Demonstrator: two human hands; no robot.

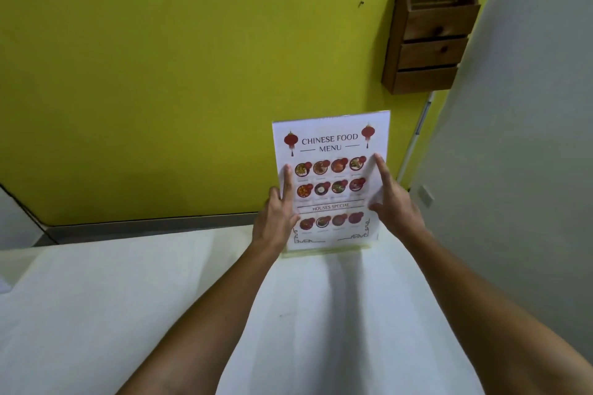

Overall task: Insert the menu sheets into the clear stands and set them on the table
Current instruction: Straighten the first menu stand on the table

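Note:
A clear stand [330,253] stands upright near the far edge of the white table [128,298], with a "Chinese Food Menu" sheet [330,144] inside it. My left hand [276,221] grips the stand's left edge, fingers laid on its front face. My right hand [393,199] holds the right edge, index finger stretched up along it. The clear base rests on the tablecloth. No other sheets or stands are in view.
A yellow-green wall [160,74] rises just behind the table. A brown wooden wall rack [430,38] with tiered pockets hangs at upper right. A grey wall [529,138] closes the right side. A grey baseboard [144,226] runs behind the table's far edge.

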